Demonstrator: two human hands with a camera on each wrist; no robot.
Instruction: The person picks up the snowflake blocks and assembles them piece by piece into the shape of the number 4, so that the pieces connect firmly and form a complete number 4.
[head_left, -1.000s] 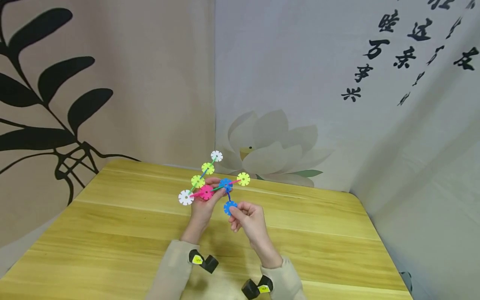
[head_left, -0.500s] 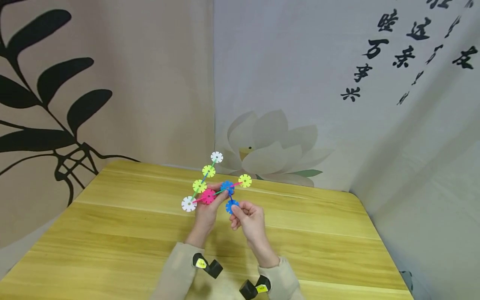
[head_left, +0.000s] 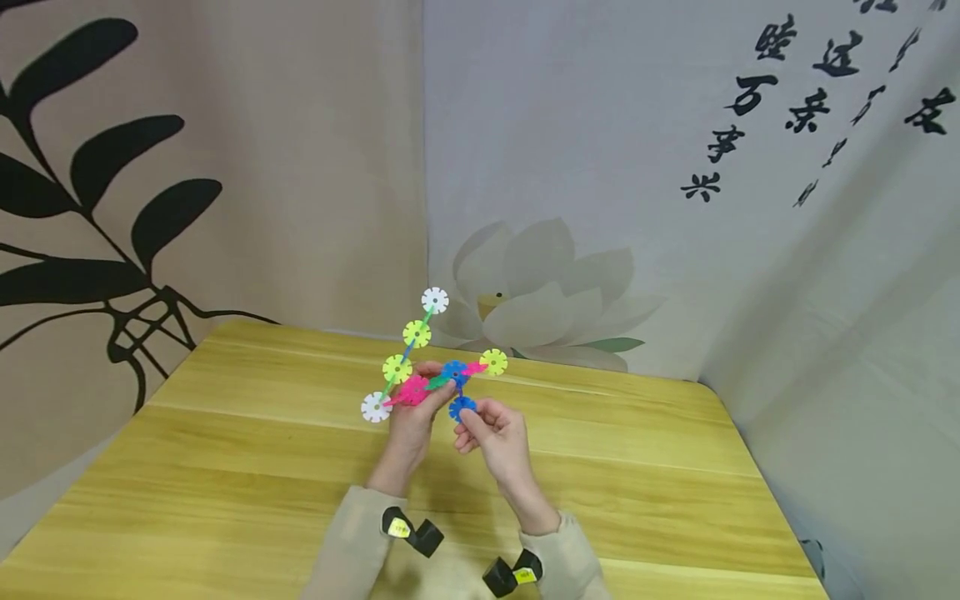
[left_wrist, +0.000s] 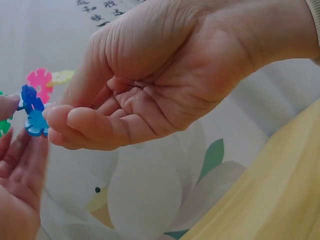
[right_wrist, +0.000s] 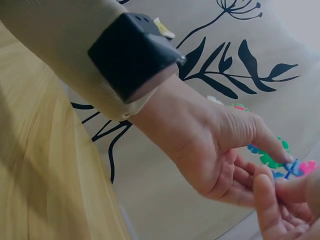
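Observation:
My left hand (head_left: 409, 429) holds a joined structure of plastic snowflake discs, its thumb over the upper blue disc (head_left: 454, 373). The pink disc (head_left: 412, 390) lies along that hand. From the lower white disc (head_left: 374, 407) a row rises through yellow-green discs to the top white disc (head_left: 435, 300). Another yellow-green disc (head_left: 493, 362) sticks out to the right. Below the upper blue disc hangs a lower blue disc (head_left: 461, 408), joined by a dark blue edge-on piece; my right hand (head_left: 501, 442) pinches it between thumb and fingers. In the left wrist view, fingers partly cover this disc.
A wooden table (head_left: 637, 483) spreads beneath both hands. Behind it hangs a cloth backdrop (head_left: 570, 167) with a printed lotus, leaves and characters. Black wrist devices (head_left: 412, 532) sit on both sleeves.
The structure first shifts slightly down and right, then twists: its top white disc rises and the connecting pieces show more of their faces. The lower blue disc has moved slightly up. Both hands keep their hold.

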